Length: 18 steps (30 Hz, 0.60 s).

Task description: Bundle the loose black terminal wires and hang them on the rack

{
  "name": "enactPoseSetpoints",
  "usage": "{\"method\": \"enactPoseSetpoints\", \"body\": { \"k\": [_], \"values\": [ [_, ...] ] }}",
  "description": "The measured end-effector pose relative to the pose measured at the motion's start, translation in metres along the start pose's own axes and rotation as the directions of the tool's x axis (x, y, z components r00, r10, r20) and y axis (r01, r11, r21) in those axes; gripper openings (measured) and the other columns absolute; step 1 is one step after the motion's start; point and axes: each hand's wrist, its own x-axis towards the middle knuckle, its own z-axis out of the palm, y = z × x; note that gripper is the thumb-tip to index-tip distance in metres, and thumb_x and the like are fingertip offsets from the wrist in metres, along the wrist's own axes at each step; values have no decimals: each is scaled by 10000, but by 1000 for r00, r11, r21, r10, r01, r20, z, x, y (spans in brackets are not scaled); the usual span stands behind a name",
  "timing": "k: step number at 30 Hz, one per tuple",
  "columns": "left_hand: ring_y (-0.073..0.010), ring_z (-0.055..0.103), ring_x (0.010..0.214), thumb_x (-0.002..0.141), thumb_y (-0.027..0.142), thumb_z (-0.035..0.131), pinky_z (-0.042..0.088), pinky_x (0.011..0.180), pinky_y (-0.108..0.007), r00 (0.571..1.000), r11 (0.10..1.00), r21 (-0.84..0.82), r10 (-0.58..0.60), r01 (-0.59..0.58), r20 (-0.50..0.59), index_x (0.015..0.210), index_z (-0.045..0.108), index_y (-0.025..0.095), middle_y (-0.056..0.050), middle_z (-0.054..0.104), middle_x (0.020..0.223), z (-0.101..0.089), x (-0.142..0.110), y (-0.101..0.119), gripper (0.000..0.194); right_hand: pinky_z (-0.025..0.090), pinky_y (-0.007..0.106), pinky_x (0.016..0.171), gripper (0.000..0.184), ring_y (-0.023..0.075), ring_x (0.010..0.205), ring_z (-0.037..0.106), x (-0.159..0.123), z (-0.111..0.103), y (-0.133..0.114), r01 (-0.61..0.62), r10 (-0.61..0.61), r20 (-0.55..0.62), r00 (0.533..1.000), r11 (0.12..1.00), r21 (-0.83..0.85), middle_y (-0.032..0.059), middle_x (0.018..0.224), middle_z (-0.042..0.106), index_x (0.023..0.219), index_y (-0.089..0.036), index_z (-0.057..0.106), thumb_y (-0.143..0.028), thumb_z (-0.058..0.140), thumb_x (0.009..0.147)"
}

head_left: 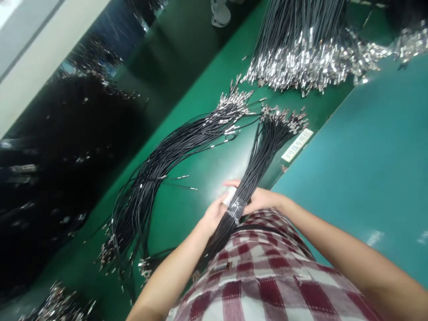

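A bundle of black cables (251,174) with metal end fittings lies slantwise in front of my body, its far end fanned out on the green table. Clear film (236,207) is wrapped around its middle. My left hand (214,213) is closed at the bundle's left side on a small white roll (230,195), partly hidden by fingers and cables. From the right, my right hand (260,200) is wrapped around the bundle from beneath, with fingertips showing beyond its left side. The bundle's near end passes behind my left forearm.
A looser bundle of black cables (167,149) curves across the green table (200,196) on the left. Many cables with shiny ends (301,62) lie at the back right. A white label (297,145) sits by the mat edge. Dark cable heaps (67,147) are at far left.
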Motion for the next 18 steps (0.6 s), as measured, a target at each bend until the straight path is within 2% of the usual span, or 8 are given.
{"method": "enactPoseSetpoints", "body": {
  "k": [2, 4, 7, 9, 11, 12, 15, 18],
  "values": [
    [-188, 630, 725, 762, 499, 660, 520, 759, -318, 956, 960, 24, 281, -280, -82, 919, 644, 103, -76, 661, 769, 10, -14, 9, 426, 247, 434, 1154, 849, 269, 1309, 416, -12, 4, -3, -64, 80, -80, 994, 981, 184, 59, 1390, 489, 1360, -268, 510, -332, 868, 592],
    [-198, 609, 798, 746, 582, 642, 501, 765, -320, 829, 814, 286, 551, -506, -100, 935, 648, 124, -76, 646, 840, 26, -32, 12, 496, 325, 438, 1112, 759, 256, 1272, 458, -23, 14, -5, -129, 213, -131, 968, 873, 471, 50, 1371, 510, 1338, -289, 508, -411, 819, 657],
    [-243, 562, 930, 650, 556, 757, 464, 859, -371, 678, 461, 703, 733, -541, 41, 886, 667, 158, -76, 621, 923, 55, -57, 0, 471, 481, 435, 939, 545, 256, 1096, 581, -36, 29, -10, -232, 429, -83, 900, 630, 741, 70, 1227, 600, 1187, -269, 580, -603, 667, 766],
    [-275, 533, 985, 578, 520, 824, 432, 925, -430, 698, 245, 844, 690, -476, 193, 930, 673, 169, -86, 618, 981, 68, -65, -13, 521, 523, 371, 804, 497, 237, 938, 626, -42, 35, -16, -301, 542, -80, 837, 577, 759, 75, 1056, 655, 1044, -236, 610, -625, 682, 744],
    [-278, 537, 1022, 692, 561, 735, 420, 958, -462, 742, 121, 887, 604, -446, 291, 1060, 643, 185, -99, 625, 1065, 70, -63, -20, 534, 510, 301, 700, 448, 201, 811, 632, -46, 37, -23, -344, 611, -140, 779, 603, 720, 54, 924, 664, 958, -219, 608, -504, 797, 669],
    [-264, 556, 1023, 792, 571, 633, 432, 958, -453, 759, 127, 894, 586, -431, 283, 1107, 617, 193, -97, 634, 1080, 66, -57, -19, 493, 499, 280, 670, 445, 187, 772, 632, -48, 36, -25, -360, 626, -157, 764, 616, 701, 40, 895, 662, 949, -215, 601, -417, 837, 630],
    [-202, 640, 857, 967, 491, 355, 518, 830, -369, 868, 443, 858, 497, -259, 6, 1068, 588, 188, -69, 679, 899, 47, -29, -7, 396, 498, 284, 694, 505, 196, 789, 664, -52, 28, -26, -388, 607, -101, 788, 617, 685, 24, 926, 670, 1024, -218, 570, -280, 834, 598],
    [-202, 629, 541, 957, 411, 385, 538, 571, -341, 984, 654, 752, 68, 79, -162, 923, 576, 137, -70, 642, 606, 28, 0, 6, 336, 509, 321, 747, 458, 229, 860, 670, -50, 9, -17, -457, 558, -14, 830, 694, 556, 35, 926, 686, 1020, -199, 594, -288, 798, 620]
  ]
}}
